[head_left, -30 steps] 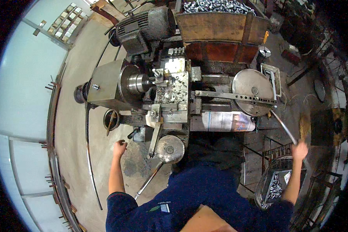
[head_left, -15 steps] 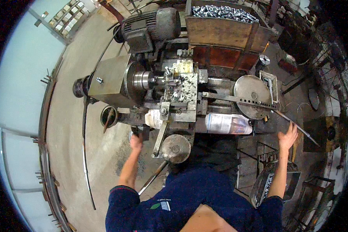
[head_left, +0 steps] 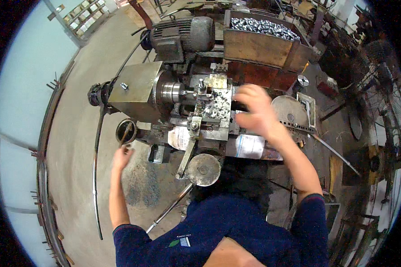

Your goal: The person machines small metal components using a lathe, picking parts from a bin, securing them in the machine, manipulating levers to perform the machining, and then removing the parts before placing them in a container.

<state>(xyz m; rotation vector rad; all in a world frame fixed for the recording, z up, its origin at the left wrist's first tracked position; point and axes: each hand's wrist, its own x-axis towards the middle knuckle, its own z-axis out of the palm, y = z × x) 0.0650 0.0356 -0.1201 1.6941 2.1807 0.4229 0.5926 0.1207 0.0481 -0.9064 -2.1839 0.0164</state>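
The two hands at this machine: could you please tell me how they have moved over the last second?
The right hand has left the long lever bar out on the right and swung in over the machine's chip-strewn slide; it is blurred and holds nothing visible. The left hand shifted slightly and is now just below the small ring-shaped part. The machine and the tray of metal parts stayed put.

One head-worn fisheye camera is looking steeply down from above the person, facing forward over a lathe (head_left: 196, 102) standing close below. The concrete floor (head_left: 71, 133) is bending toward the round dark rim at the left.
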